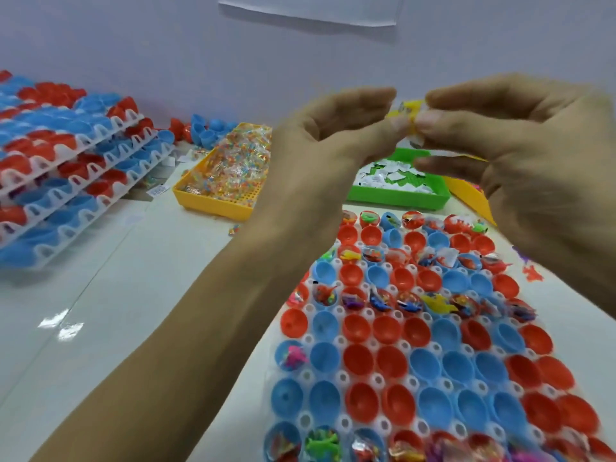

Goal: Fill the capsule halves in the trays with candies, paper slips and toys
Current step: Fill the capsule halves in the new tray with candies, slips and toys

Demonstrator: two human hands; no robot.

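Both hands are raised above the white capsule tray. My left hand and my right hand pinch a small yellow toy with a bit of white paper between their fingertips; it is blurred. The tray holds rows of red and blue capsule halves. Some rows carry toys, candy packets and slips; the rows between them are bare. A yellow basket of wrapped candies sits behind my left forearm. A green tray of white paper slips lies under my hands.
Stacked white trays of red and blue capsule halves stand at the left. Loose capsule halves lie by the wall. A second yellow tray shows partly behind my right hand. Small toys lie right of the capsule tray.
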